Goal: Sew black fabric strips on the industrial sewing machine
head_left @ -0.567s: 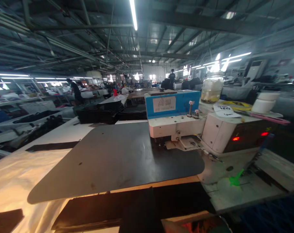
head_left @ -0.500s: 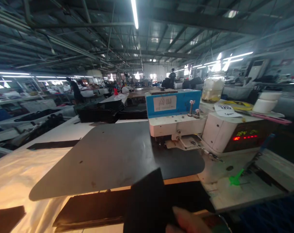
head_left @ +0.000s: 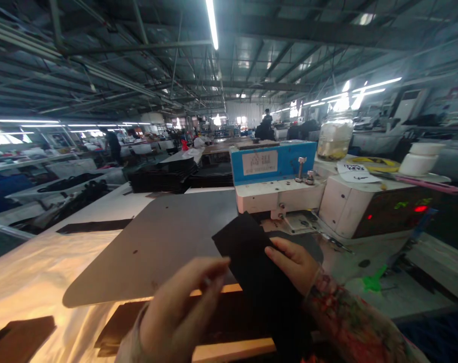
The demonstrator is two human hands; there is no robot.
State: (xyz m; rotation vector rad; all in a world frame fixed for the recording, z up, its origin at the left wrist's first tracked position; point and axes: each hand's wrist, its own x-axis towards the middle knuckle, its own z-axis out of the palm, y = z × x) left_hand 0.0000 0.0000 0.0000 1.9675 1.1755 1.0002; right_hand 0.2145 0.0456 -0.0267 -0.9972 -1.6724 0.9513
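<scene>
Lying at the far left, a dark strip (head_left: 94, 226) rests on the pale table (head_left: 32, 262), with a stack of black pieces (head_left: 162, 175) behind it. Nearer the middle, the left hand (head_left: 179, 312) hovers over the front edge of the grey plate (head_left: 168, 242), fingers loosely curled and holding nothing, its fingertips just beside the black cloth (head_left: 259, 267). That cloth is lifted above the plate, pinched by the right hand (head_left: 295, 264) with the thumb on top. Behind it stands the sewing machine (head_left: 277, 176) with its blue panel. Further right, a glass jar (head_left: 334, 136) and a white tub (head_left: 419, 157) sit on the control box (head_left: 365, 206).
</scene>
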